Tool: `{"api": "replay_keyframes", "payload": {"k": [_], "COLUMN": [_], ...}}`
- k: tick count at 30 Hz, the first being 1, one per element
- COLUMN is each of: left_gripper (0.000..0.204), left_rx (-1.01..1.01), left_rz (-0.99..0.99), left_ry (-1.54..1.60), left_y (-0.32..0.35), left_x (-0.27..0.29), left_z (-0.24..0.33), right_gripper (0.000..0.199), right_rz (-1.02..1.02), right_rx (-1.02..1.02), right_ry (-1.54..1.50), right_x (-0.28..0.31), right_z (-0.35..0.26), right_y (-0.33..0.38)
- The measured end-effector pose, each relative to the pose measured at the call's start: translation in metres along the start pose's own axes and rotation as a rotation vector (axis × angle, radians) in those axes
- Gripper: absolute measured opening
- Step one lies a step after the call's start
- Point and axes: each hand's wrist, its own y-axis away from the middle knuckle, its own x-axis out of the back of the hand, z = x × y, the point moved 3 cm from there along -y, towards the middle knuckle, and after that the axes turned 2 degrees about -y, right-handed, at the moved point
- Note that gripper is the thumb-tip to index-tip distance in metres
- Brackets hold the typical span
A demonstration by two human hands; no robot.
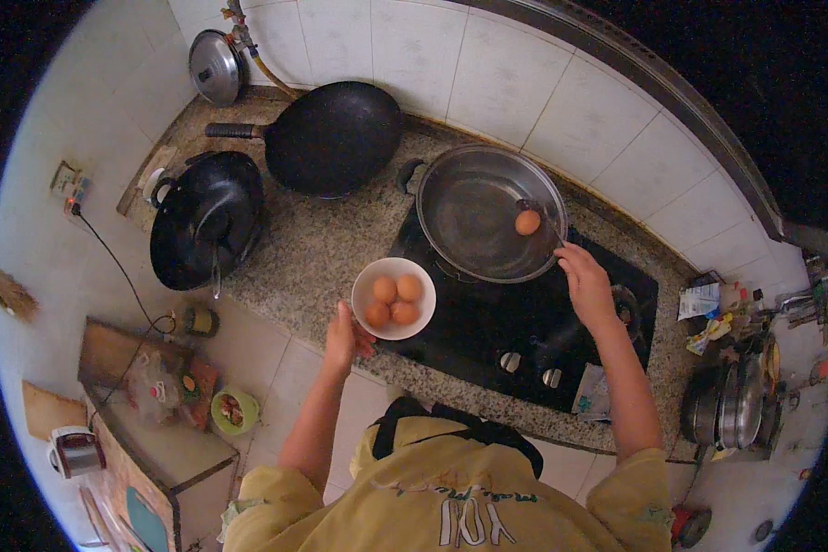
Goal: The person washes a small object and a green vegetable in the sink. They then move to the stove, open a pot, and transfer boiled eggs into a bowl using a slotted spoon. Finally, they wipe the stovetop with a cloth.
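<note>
My left hand (pixel 341 342) grips the side of a white bowl (pixel 430 316) with several brown eggs (pixel 384 289) in it. The bowl is above the front edge of the black gas stove, left of the burner knobs. In my right hand (pixel 584 276) is the thin handle of a spoon (pixel 558 234), its dark head reaching inside the wide steel pan (pixel 469 221). One brown egg (pixel 527 222) is at the spoon's head, over the pan's right side; whether it rests on the spoon or on the pan is hard to tell.
A black wok (pixel 336 138) and a second dark wok (pixel 202 221) with a utensil in it stand on the granite counter at left. A steel lid (pixel 216 67) leans in the far corner. Stacked pots (pixel 736 405) stand at right; a green bowl (pixel 235 411) sits lower left.
</note>
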Motion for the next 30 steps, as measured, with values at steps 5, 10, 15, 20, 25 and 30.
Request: {"api": "replay_keyframes", "payload": {"k": [5,10,15,20,25,30], "left_gripper": [0.073,0.072,0.068,0.064,0.063,0.058], "left_rx": [0.042,0.031,0.028,0.009,-0.005,-0.002], "left_rz": [-0.001,-0.029,-0.01,0.001,-0.016,-0.023], "left_ry": [-0.002,-0.011,-0.055,-0.052,-0.08,-0.014], "left_y": [0.008,0.007,0.0,0.007,0.005,0.009], "left_x": [-0.002,-0.004,-0.006,-0.011,-0.008,-0.009], "left_z": [0.003,-0.001,-0.01,0.001,0.0,0.0], "right_gripper": [0.019,0.017,0.02,0.024,0.025,0.024], "right_rz": [0.01,-0.019,-0.114,-0.156,-0.101,0.016], "right_rx": [-0.044,-0.142,-0.352,-0.423,-0.444,-0.571], "right_ry": [-0.109,-0.208,-0.664,-0.998,-1.222,-1.324], "right_x": [0.01,0.03,0.035,0.017,-0.001,-0.007], "right_z": [-0.001,0.006,0.02,0.024,0.02,0.017], "right_y": [0.007,0.01,0.008,0.012,0.014,0.018]}}
